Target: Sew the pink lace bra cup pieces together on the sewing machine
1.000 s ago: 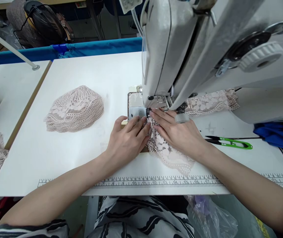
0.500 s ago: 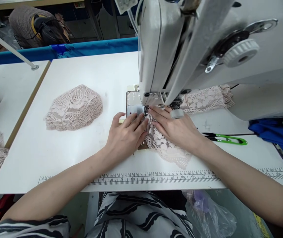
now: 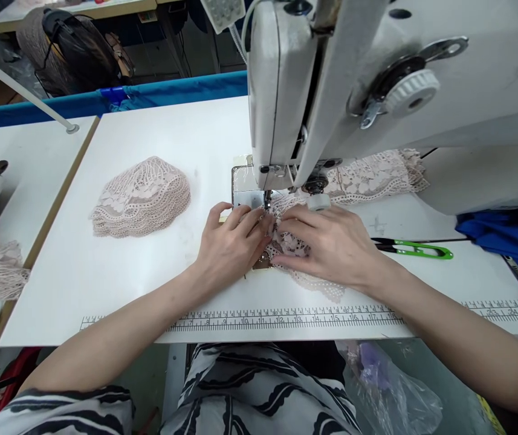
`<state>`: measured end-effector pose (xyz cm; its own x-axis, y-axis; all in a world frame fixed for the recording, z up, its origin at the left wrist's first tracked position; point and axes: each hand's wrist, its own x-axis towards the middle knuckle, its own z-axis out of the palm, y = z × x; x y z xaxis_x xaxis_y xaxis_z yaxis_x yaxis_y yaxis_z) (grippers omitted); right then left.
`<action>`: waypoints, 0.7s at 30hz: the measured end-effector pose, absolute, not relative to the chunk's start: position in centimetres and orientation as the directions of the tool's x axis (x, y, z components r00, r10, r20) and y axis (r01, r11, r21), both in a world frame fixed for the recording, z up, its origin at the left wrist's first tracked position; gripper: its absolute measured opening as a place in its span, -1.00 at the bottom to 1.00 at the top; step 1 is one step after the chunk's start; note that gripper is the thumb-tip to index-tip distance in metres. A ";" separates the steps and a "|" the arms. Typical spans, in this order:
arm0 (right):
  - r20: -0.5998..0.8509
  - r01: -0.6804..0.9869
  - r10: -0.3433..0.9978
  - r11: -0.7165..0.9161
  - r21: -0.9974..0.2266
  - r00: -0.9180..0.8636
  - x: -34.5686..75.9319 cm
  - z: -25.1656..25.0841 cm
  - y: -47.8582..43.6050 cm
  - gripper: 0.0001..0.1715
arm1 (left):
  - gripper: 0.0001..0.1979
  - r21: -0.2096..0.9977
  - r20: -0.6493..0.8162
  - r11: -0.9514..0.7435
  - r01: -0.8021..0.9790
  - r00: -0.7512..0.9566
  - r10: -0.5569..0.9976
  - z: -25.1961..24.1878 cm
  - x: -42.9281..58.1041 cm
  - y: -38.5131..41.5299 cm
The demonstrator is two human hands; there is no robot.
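On the ruler strip [image 3: 281,320], nearer to the body than the left hand [image 3: 231,241] and the right hand [image 3: 331,244], numbers from 8 to 17 are being shown. Rightward of the right hand, a faint cross-like mark [image 3: 378,226] is being displayed on the table [image 3: 127,278].

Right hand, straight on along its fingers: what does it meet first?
Probably the bare left hand, whose fingertips lie close ahead of the bare right hand, by the pale pink, openwork lace fabric. The small metal presser foot sits near that line too; exact depth is unclear.
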<state>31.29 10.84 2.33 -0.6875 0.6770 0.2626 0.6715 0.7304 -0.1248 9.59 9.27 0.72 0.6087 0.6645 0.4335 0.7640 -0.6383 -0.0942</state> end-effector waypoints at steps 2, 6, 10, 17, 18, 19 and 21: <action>0.186 0.674 0.698 0.716 -0.182 -0.691 31.3 2.6 10.4 -0.67 | -0.73 -0.050 0.416 -0.662 0.748 0.619 0.667 0.7 9.5 9.4; 0.189 0.705 0.753 0.657 -0.266 -0.630 31.2 2.7 10.2 -0.71 | -0.68 0.169 0.323 -0.671 0.722 0.603 0.729 0.9 9.2 10.0; 0.267 0.719 0.826 0.563 -0.407 -0.496 31.2 2.7 10.4 -0.69 | -0.63 0.297 0.191 -0.639 0.710 0.611 0.768 1.9 9.1 10.9; 0.340 0.742 0.797 0.596 -0.307 -0.500 31.2 2.0 11.1 -0.72 | -0.74 0.546 0.111 -0.504 0.669 0.539 0.835 3.3 9.5 13.2; 0.371 0.755 0.794 0.591 -0.283 -0.482 31.2 1.8 11.2 -0.75 | -0.74 0.602 0.106 -0.480 0.638 0.532 0.840 3.4 9.5 13.4; 0.410 0.765 0.786 0.587 -0.265 -0.462 31.2 1.7 11.3 -0.75 | -0.75 0.652 0.102 -0.456 0.606 0.526 0.844 3.5 9.4 13.4; 0.485 0.769 0.764 0.588 -0.252 -0.426 31.2 1.4 11.4 -0.73 | -0.75 0.718 0.094 -0.410 0.563 0.506 0.857 3.7 9.3 13.4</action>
<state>31.20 11.36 1.35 -0.4256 0.7642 0.4847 0.7689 0.5878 -0.2516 9.35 13.43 3.68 0.5060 0.8574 0.0938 0.5626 -0.4105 0.7176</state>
